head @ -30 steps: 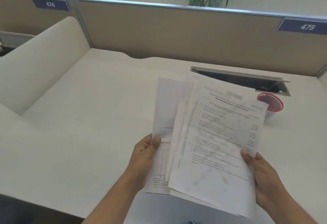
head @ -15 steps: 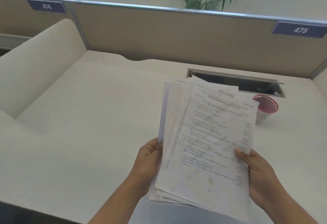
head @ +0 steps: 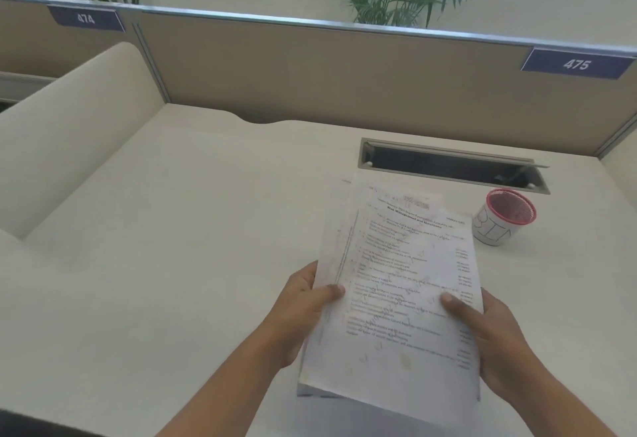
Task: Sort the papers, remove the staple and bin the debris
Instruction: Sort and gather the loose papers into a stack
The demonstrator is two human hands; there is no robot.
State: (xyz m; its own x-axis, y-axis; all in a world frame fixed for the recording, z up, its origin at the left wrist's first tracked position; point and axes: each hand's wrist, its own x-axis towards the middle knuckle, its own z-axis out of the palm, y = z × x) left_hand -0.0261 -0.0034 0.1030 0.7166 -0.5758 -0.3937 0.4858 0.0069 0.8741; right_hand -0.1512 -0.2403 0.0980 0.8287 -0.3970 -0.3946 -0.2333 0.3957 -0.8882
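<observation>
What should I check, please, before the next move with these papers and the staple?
1. Both hands hold the papers: ok. The left hand grips the left edge and the right hand the right edge of the papers.
2. Papers squared into one stack: ok, though a few sheets stick out slightly at the top left.
3. Staple found: cannot tell, none shows on the top sheet.
4. Bin ready for debris: ok. The bin stands upright and open on the desk, to the right of the papers.
5. Space to set papers down: ok. The desk to the left is bare.
</observation>
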